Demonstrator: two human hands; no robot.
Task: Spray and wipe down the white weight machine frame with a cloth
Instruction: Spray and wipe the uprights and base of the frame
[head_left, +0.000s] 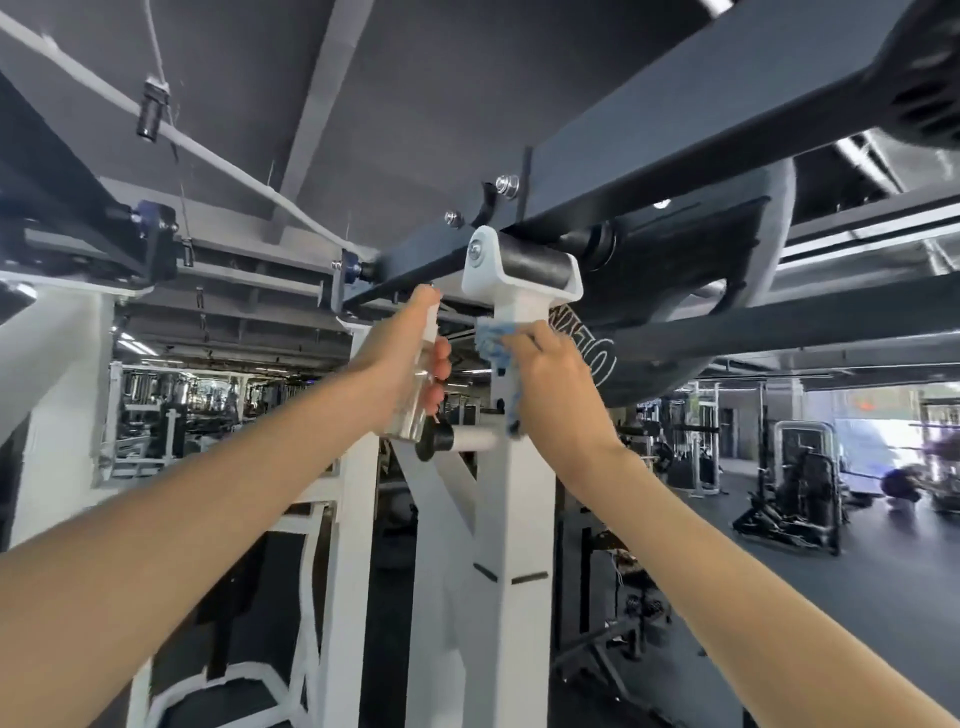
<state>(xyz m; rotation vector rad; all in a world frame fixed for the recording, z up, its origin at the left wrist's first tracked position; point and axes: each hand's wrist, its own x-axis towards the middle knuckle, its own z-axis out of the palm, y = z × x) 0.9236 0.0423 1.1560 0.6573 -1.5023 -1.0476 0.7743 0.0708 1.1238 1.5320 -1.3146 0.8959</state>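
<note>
1. The right hand (561, 384) curls its fingers round a blue cloth (493, 338), pressing it on the white upright post (511, 509) of the frame, just under the roller bracket (519, 270).
2. The post's long axis runs straight down from the cloth, so a downward stroke probably comes next.
3. The left hand (400, 364) wraps its fingers round a clear spray bottle (410, 421), just left of the post.
4. A black-capped peg (447, 439) juts left below the cloth, and a black weight plate (675, 312) hangs behind.

White frame (511, 499) — blue cloth (494, 340)
</note>
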